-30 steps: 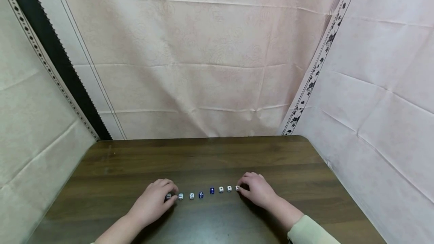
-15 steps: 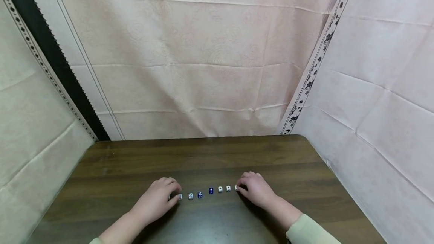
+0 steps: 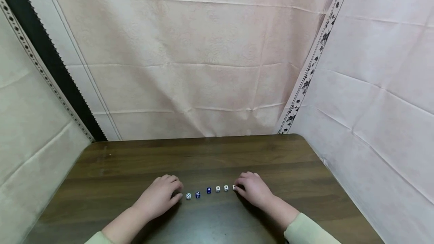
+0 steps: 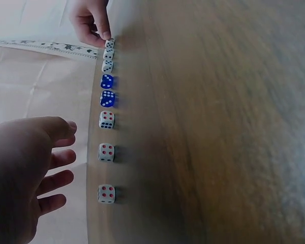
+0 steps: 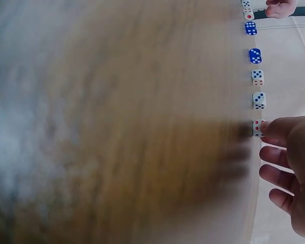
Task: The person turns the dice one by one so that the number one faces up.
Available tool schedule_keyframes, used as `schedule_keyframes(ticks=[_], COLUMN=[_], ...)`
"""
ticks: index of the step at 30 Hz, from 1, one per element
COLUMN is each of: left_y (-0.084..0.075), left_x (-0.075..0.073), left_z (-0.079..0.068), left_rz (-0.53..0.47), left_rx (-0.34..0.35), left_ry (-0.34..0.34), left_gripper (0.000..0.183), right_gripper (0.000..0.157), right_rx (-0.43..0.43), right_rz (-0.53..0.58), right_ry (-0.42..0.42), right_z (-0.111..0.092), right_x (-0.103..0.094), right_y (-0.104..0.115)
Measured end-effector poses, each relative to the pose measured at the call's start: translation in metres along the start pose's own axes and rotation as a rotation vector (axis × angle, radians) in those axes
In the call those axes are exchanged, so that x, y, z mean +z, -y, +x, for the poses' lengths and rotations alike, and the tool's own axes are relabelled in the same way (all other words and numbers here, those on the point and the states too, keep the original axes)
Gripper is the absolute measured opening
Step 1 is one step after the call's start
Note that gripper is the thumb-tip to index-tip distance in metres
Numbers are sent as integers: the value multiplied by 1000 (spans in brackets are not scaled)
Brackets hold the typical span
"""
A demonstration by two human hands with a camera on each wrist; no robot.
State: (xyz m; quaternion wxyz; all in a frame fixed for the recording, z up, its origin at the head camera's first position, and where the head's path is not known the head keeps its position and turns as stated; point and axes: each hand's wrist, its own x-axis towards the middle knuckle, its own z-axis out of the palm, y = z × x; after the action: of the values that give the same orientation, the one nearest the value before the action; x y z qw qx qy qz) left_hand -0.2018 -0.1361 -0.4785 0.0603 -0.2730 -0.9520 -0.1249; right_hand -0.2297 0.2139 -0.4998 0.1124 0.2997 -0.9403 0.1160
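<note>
Several small dice stand in a row across the brown table [image 3: 142,157], most of them white, with two blue dice [image 4: 107,98] side by side in the middle. Over the row's left end hovers my left hand [image 3: 159,197], fingers loosely bent and thumb apart, holding nothing. It hides the leftmost dice in the head view; the left wrist view shows the end white die [image 4: 106,193] spaced apart from its neighbour [image 4: 106,152]. At the other end, thumb and finger of my right hand [image 3: 254,189] pinch the last white die [image 5: 256,128], partly covering it.
Pale patterned cloth [image 3: 210,67] hangs behind the table, with more cloth on the left [image 3: 27,142] and right [image 3: 383,97] sides. The tabletop has rounded far corners.
My left hand has shifted right along the row, and the leftmost dice have gone out of sight behind it in the head view. The right hand stays at the end die.
</note>
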Motion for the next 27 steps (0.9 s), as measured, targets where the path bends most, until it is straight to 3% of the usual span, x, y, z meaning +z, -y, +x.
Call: schedule_keyframes(ticks=[16,27], left_y=[-14,-21], left_x=[5,16], left_z=[14,24], left_rz=[-66,-68], left_rx=[-4,-21], left_ry=[24,39], left_gripper=[11,12], right_gripper=[6,6], right_rx=[-3,4], right_rz=[-10,3], right_ry=[-23,-1], right_z=[0,-1], right_x=[2,1], right_y=[-2,-2])
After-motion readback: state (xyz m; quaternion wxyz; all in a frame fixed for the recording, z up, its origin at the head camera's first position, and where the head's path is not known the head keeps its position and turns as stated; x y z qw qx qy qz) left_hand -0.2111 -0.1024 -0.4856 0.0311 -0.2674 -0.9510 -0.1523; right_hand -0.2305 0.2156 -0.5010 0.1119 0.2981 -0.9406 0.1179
